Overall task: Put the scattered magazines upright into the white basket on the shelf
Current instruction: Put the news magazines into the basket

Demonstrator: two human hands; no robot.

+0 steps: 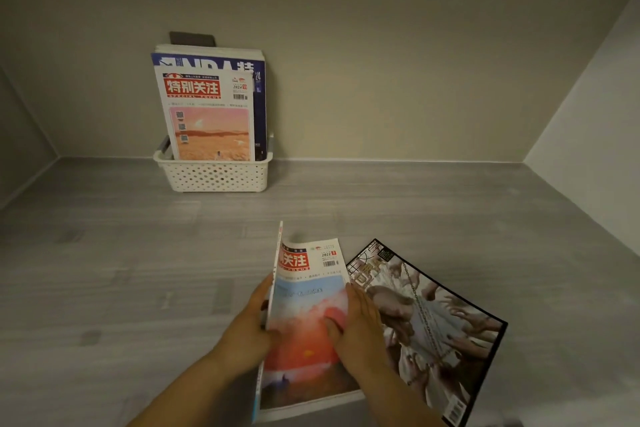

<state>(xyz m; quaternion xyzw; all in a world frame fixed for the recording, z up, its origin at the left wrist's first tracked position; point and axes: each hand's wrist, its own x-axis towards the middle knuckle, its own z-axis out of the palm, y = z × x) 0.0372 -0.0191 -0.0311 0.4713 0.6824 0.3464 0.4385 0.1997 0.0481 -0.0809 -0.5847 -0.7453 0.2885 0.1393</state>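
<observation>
A white perforated basket [214,177] stands at the back of the grey shelf against the wall. Several magazines stand upright in it, a red-titled one [209,114] in front. Near me, a second red-titled magazine with a sunset cover [304,329] is tipped up on its left edge. My left hand [247,329] grips that spine edge from the left. My right hand [356,333] lies on the cover's right side, thumb on the front. A dark magazine showing hands and a chain [440,326] lies flat, partly under the sunset magazine.
The grey wood-grain shelf [138,253] stretches between the basket and my hands. A beige back wall and a white right side wall [588,149] close the space in. A dark tab [192,38] sticks up behind the basket's magazines.
</observation>
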